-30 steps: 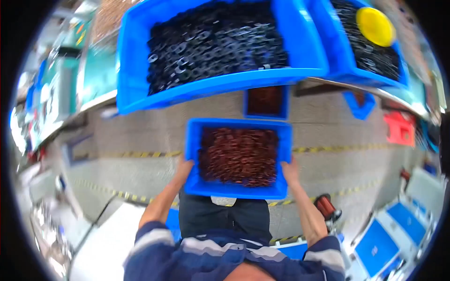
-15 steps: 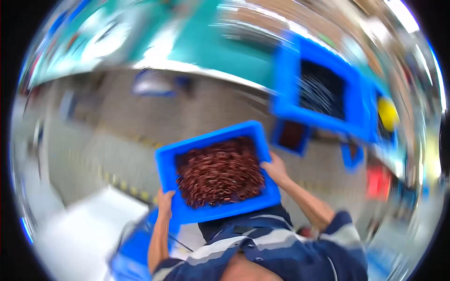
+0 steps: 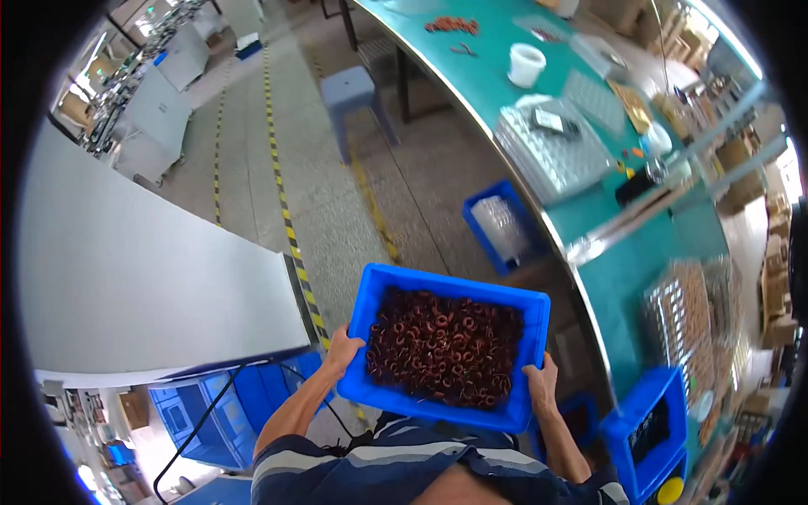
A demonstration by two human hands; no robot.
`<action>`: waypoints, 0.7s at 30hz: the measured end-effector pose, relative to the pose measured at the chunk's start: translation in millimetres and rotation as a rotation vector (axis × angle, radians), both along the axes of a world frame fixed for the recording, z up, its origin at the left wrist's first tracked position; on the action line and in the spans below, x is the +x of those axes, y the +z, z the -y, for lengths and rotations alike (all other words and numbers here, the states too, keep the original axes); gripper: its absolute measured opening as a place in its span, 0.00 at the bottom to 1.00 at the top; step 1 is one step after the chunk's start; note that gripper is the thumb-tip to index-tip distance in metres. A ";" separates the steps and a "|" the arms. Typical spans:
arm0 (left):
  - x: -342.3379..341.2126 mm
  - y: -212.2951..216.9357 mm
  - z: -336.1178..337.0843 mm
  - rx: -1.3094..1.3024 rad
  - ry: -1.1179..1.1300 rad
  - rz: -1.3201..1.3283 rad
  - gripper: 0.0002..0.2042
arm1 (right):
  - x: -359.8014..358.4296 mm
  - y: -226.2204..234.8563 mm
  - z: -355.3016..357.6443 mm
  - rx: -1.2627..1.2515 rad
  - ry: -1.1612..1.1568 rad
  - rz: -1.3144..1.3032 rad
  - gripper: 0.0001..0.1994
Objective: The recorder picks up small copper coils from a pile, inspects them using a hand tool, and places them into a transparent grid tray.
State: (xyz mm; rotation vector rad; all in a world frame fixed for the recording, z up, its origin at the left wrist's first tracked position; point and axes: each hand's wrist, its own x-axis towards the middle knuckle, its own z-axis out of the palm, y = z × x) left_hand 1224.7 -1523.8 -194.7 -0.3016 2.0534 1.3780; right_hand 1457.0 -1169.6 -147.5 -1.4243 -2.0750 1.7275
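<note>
In front of my body I carry a blue plastic bin [image 3: 461, 284], holding it level by its two short sides. A heap of small dark red-brown rings [image 3: 442, 345] covers its bottom. My left hand [image 3: 343, 352] grips the left wall, thumb over the rim and fingers hidden beneath. On the opposite side my right hand [image 3: 541, 381] clasps the right wall in the same way.
A green worktable [image 3: 608, 244] curves along the right, bearing stacked clear trays [image 3: 551, 156] and a white tub [image 3: 527, 66]. Under it sits another blue bin [image 3: 498, 225]. A grey stool [image 3: 349, 91] stands ahead. At left is a large white cabinet [image 3: 160, 278] beside striped floor tape [image 3: 282, 185].
I have turned left with the bin: the worktable, once across the front, now runs along my right. Both hands keep their hold, and the bin sits farther right in the picture.
</note>
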 end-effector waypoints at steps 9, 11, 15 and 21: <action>-287.0 23.3 -48.0 0.083 0.129 -0.224 0.27 | -356.2 -14.9 -84.7 0.109 0.184 -0.114 0.24; -374.1 53.7 -70.8 0.094 0.209 -0.164 0.26 | -457.6 -8.2 -109.6 0.048 0.222 -0.197 0.24; -541.2 84.2 -93.9 0.109 0.227 -0.201 0.25 | -635.1 31.4 -128.6 0.037 0.210 -0.121 0.24; -815.8 89.7 -124.5 0.093 0.188 -0.205 0.24 | -881.4 45.7 -153.2 0.105 0.165 -0.170 0.25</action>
